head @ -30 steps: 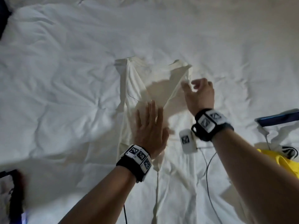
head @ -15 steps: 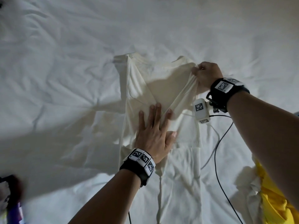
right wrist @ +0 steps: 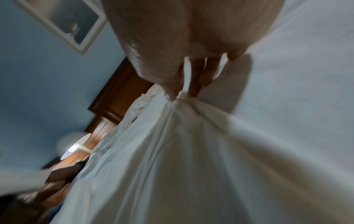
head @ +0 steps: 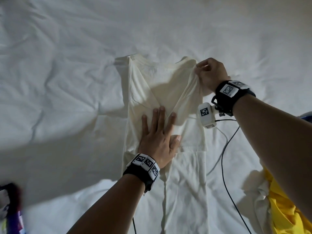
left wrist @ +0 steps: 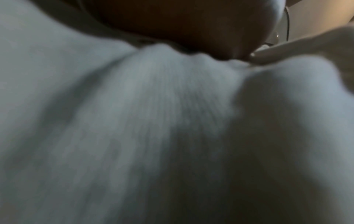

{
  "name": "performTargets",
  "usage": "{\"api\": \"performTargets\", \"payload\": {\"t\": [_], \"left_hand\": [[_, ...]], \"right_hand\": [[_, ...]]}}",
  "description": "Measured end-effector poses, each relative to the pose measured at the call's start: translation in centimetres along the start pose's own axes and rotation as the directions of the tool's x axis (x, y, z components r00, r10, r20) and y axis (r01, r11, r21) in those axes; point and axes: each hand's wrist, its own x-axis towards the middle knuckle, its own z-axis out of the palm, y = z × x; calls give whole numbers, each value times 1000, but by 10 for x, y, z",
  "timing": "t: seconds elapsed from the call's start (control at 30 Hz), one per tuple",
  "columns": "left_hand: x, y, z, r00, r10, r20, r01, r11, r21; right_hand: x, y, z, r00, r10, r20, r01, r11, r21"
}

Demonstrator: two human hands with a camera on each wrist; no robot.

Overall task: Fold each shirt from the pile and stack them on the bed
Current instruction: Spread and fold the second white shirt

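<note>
On the rumpled white bed sheet [head: 70, 68], a cream cotton T-shirt [head: 157, 88] lies lengthwise in the middle of the head view, collar end far from the person and hem end near. No bin, basket or other container shows in any view; the bed itself bears everything. The shirt's left side is already folded in along a straight long edge, and its near part is creased in narrow lengthwise ridges. The left hand [head: 158, 137] lies flat on the shirt's middle, fingers straight and slightly spread, pressing the cloth down to the sheet; the left wrist view shows only blurred pale cloth under the palm. The right hand [head: 211, 73] pinches the shirt's far right shoulder edge between thumb and curled fingers and holds it lifted off the bed, so the cloth runs taut in a slanted fold from that pinch down to the left hand's fingertips. In the right wrist view the gathered fabric [right wrist: 182, 124] fans out from the fingers [right wrist: 208, 71]. At the near right edge of the bed lies a crumpled yellow garment [head: 285, 210], well apart from the shirt. A black cable [head: 224, 166] trails across the sheet from the right wrist.
</note>
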Motion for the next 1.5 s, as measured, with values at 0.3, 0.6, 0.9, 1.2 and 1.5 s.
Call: {"api": "performTargets", "payload": {"t": [0.3,0.6,0.9,1.2,1.5], "left_hand": [[3,-3,8,999,-19,-36,21,999,48],[-9,2,-18,998,-32,-47,39,986,162],[-95,-21,-22,974,-209,-85,220,961,164],[-129,60,-3,912,-390,131,411,876,-251],[-166,53,-17,912,-411,20,411,908,-79]], "right_hand": [[-181,71,31,860,-346,374,506,661,-553],[-234,77,28,975,-187,119,221,768,-601],[-336,119,37,943,-182,278,315,758,-572],[-438,140,35,924,-113,365,284,842,-458],[-479,158,22,901,-69,428,289,832,-473]]}}
